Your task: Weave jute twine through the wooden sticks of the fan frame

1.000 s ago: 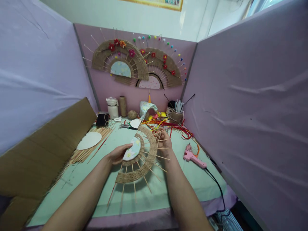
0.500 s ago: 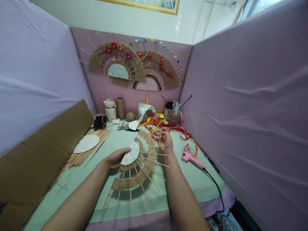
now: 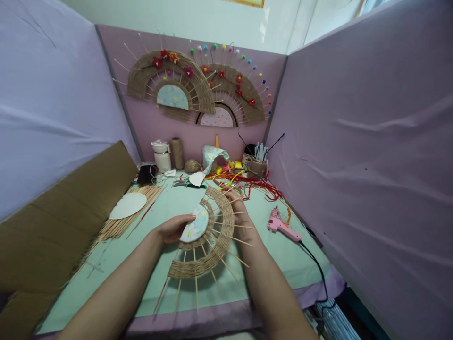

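A half-round woven fan [image 3: 226,231], made of brown twine on thin wooden sticks, is held tilted above the table. My left hand [image 3: 173,227] grips its centre, the thumb lying on the floral fabric half-disc [image 3: 197,224]. At the fan's upper right edge is my right hand [image 3: 236,204], its fingers curled by the stick ends. Sticks and the woven band partly cover those fingers, so what they pinch is hidden. Bare stick ends stick out beyond the band, and the lowest one looks reddish.
A pink glue gun [image 3: 283,225] with a black cord lies at the right. Pliers [image 3: 182,182], a twine ball [image 3: 192,165] and red and yellow craft stems [image 3: 264,190] lie toward the back. Cardboard [image 3: 67,217] and a white oval [image 3: 128,206] over sticks are at the left.
My right hand has moved left and slightly up, closer against the fan's upper edge. The fan has shifted slightly right in view, with my left hand still holding it. The camera view has tilted down.
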Available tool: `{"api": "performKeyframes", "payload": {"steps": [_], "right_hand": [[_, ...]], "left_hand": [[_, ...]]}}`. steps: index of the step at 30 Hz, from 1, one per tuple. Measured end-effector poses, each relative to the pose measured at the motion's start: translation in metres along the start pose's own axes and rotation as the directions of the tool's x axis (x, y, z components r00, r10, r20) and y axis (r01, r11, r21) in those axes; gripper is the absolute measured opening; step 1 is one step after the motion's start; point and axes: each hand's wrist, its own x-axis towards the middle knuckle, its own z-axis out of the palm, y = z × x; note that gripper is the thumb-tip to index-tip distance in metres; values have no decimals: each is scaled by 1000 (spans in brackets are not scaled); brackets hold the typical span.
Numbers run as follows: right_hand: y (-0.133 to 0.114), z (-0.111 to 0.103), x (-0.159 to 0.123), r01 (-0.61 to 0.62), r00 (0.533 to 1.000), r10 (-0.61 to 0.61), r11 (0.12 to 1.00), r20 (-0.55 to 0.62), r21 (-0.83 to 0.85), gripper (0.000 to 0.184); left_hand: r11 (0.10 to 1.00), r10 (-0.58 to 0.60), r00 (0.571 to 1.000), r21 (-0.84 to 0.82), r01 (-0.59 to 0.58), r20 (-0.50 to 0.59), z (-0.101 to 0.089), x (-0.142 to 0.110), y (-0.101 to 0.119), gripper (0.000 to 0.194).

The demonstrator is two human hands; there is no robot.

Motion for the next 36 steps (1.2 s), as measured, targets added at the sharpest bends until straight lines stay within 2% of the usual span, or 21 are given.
{"api": "performKeyframes", "payload": {"steps": [3, 6, 8, 11, 13, 16, 20, 23, 25, 29, 33, 36], "right_hand": [[2, 2, -1, 17, 997, -21, 998, -75, -53, 21], [7, 5, -1, 32, 996, -40, 994, -75, -103, 20], [11, 6, -2, 17, 998, -24, 992, -52, -129, 21], [16, 8, -3, -18, 1000, 21, 991, 19, -130, 23], [18, 9, -4, -34, 995, 44, 993, 86, -111, 27], [16, 9, -6, -50, 989, 65, 993, 135, -110, 30], [12, 8, -8, -34, 992, 53, 986, 113, -165, 30], [10, 6, -7, -16, 991, 38, 985, 131, -169, 30], [10, 6, -7, -1, 988, 25, 987, 150, -159, 29], [6, 5, -7, 26, 990, -4, 987, 141, -157, 27], [-1, 3, -6, 83, 995, -75, 985, 59, -154, 28], [-3, 0, -4, 129, 991, -122, 980, 56, -152, 27]], "left_hand": [[1000, -22, 1000, 16, 22, -5, -2, 2, -2, 27], [1000, 6, 999, -12, -7, -38, 0, 5, -1, 19], [996, 65, 997, -54, -67, -39, 6, 8, 1, 18], [970, 186, 982, -166, -180, 23, 18, 17, 8, 22], [953, 215, 976, -228, -201, 37, 25, 24, 12, 20], [974, 102, 993, -209, -86, 67, 27, 31, 15, 17], [992, -28, 987, -121, 47, 156, 20, 32, 12, 19], [993, -31, 967, -104, 59, 251, 15, 26, 8, 25], [994, -21, 954, -94, 51, 298, 14, 21, 5, 37], [995, -4, 945, -91, 36, 328, 13, 16, 1, 56], [997, -40, 944, -49, 59, 329, 10, 18, 1, 58], [997, -68, 930, 1, 73, 362, 9, 18, 1, 56]]}}
